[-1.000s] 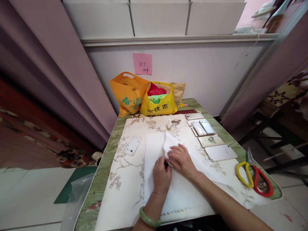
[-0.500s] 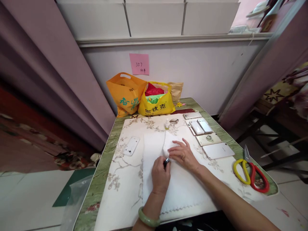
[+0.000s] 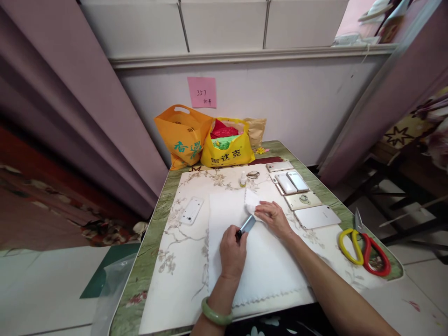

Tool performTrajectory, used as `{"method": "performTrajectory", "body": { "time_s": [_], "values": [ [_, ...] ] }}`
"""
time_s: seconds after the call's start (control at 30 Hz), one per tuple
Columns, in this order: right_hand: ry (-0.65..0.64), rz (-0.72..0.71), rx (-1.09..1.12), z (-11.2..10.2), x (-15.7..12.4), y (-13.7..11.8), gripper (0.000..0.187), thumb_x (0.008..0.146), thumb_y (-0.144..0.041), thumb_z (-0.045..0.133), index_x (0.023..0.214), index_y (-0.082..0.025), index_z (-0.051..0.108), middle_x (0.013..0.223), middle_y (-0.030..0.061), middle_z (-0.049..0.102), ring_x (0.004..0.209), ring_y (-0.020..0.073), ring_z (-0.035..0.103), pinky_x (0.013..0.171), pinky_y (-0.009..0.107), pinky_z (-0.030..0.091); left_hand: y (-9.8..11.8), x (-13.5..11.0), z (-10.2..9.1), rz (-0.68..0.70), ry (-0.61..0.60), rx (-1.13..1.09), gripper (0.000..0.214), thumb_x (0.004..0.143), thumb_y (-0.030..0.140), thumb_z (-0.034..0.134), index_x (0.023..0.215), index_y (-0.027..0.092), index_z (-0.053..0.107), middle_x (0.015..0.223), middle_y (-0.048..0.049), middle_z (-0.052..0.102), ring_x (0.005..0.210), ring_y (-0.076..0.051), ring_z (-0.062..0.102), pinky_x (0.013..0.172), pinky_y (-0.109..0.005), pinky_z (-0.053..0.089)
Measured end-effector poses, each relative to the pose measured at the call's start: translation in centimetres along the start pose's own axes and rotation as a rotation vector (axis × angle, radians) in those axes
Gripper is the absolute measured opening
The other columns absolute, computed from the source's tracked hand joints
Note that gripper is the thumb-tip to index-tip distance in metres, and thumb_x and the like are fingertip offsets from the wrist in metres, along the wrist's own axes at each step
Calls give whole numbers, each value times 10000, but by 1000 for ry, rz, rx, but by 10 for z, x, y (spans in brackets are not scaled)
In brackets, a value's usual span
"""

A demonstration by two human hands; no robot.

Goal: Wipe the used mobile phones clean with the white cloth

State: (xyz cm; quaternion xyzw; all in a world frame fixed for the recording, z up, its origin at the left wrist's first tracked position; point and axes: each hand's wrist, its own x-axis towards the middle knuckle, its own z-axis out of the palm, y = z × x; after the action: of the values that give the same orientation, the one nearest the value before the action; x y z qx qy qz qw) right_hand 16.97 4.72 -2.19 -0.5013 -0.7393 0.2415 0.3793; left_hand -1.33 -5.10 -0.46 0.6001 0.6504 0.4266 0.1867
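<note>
My left hand [image 3: 233,252], with a green bangle at its wrist, is closed around the black lower end of a slim phone [image 3: 248,225]. Its glossy face reflects pale blue, and part of it is hidden by my fingers and the cloth. My right hand [image 3: 275,217] pinches a bunched, folded-over corner of a white cloth [image 3: 259,275] at the phone's far end. The rest of the cloth, scalloped along its edges, lies spread flat beneath both hands.
A white phone [image 3: 192,210] lies left of the cloth; several phones [image 3: 317,217] sit to the right. Scissors [image 3: 364,249] rest at the right edge. A small bottle [image 3: 243,179] and glasses [image 3: 253,175] stand beyond the cloth, before orange [image 3: 184,133] and yellow bags [image 3: 227,156].
My right hand has shifted right with the cloth corner, uncovering more of the phone's shiny face. My left hand stays almost in place, gripping the phone.
</note>
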Motion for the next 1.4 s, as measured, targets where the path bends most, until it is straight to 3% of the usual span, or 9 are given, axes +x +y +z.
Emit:
{"method": "performTrajectory", "body": {
  "time_s": [0.17,0.43,0.63,0.77,0.83,1.0,1.2,1.27,1.4],
  "values": [
    [-90,-22,-36,-3,-2,2,315,901,-468,544,1144,-306,661,1166,61,689,1206,265,549,1093,585,188,2,0,-1,-9,4,-17,74,829,260,557,784,224,511,737,-2,572,700,-173,539,676,-282,415],
    [-144,-38,-62,-7,0,5,275,894,-442,553,1052,-261,686,1105,88,699,1181,271,558,1102,601,155,4,1,-2,-66,11,-43,73,813,269,562,776,222,521,702,14,568,662,-159,536,662,-271,425],
    [-17,-85,89,-11,-3,8,277,882,-477,574,1010,-255,681,1076,81,681,1116,253,574,1100,533,248,14,2,-7,-15,-43,75,40,818,206,532,852,227,535,777,-6,583,734,-177,551,696,-289,438],
    [37,-128,198,-17,-3,5,281,908,-466,535,1017,-238,659,1049,84,656,1040,235,580,1029,449,380,35,15,-7,46,-101,216,72,799,241,597,863,231,566,838,-30,623,834,-223,551,747,-336,437],
    [48,-149,231,-19,-3,1,273,908,-462,536,1005,-234,652,1026,80,654,1023,234,579,1024,437,391,47,25,-1,92,-105,225,151,787,226,617,937,235,599,894,-46,651,894,-246,546,804,-367,429],
    [80,-185,267,-20,-1,-5,223,895,-419,574,991,-237,660,1012,69,672,1052,241,578,1063,460,358,62,44,22,63,-105,20,201,751,148,616,928,239,643,817,-68,659,801,-249,572,755,-351,412],
    [90,-160,320,-18,1,-4,202,888,-398,590,950,-241,703,980,64,697,1044,247,585,987,434,434,49,45,27,25,-122,-272,55,802,224,597,851,223,624,778,-13,647,734,-179,570,725,-286,418],
    [86,-142,322,-16,2,-4,200,894,-390,584,948,-243,707,983,60,702,1047,242,586,971,416,444,46,45,28,-59,-89,-415,71,802,272,618,805,202,613,744,7,627,716,-153,556,710,-259,422],
    [42,-123,273,-11,2,-5,205,878,-408,600,817,-242,704,827,40,702,948,242,616,973,417,427,47,52,37,-375,92,-838,204,751,336,690,839,176,600,732,22,625,658,-113,548,644,-222,434]
  ]
}}
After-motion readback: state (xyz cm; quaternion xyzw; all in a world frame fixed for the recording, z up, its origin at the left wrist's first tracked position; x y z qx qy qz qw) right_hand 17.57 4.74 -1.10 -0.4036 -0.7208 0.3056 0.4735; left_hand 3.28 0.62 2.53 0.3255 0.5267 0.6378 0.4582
